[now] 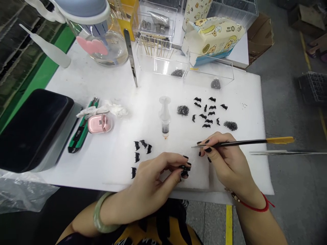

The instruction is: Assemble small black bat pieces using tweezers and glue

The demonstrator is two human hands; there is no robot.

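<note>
Small black piece held in the left hand: steady it first, then bring in the tip

With 12 o'clock pointing away from the wearer, the small black piece (186, 169) sits above the near side of the white desk (245, 173), at about 5 o'clock from the syringe (165, 117). The fingers of the left hand (158, 178) are pinched on it, covering part of its outline. Those of the right hand (227, 153) are clamped around a slim pointed tool (240, 142), whose metal tip stands apart from the piece, just past 12 o'clock from it. Whether that tip is split like tweezers, I cannot tell.

For good control, I would brace both wrists on the desk and bring the tip in at a shallow angle, letting the fingers do the moving. Dark nails against a dark piece give poor contrast, so a hold by the very edge should keep the working face clear. A light pinch is wise: so small a part could spring away.

Work over bare white, well short of the granule heap (230, 126) at 12 o'clock from the right hand, and keep the left sleeve-side forearm off the five bat-shaped pieces (137, 157) at 10 o'clock from the left hand.
</note>
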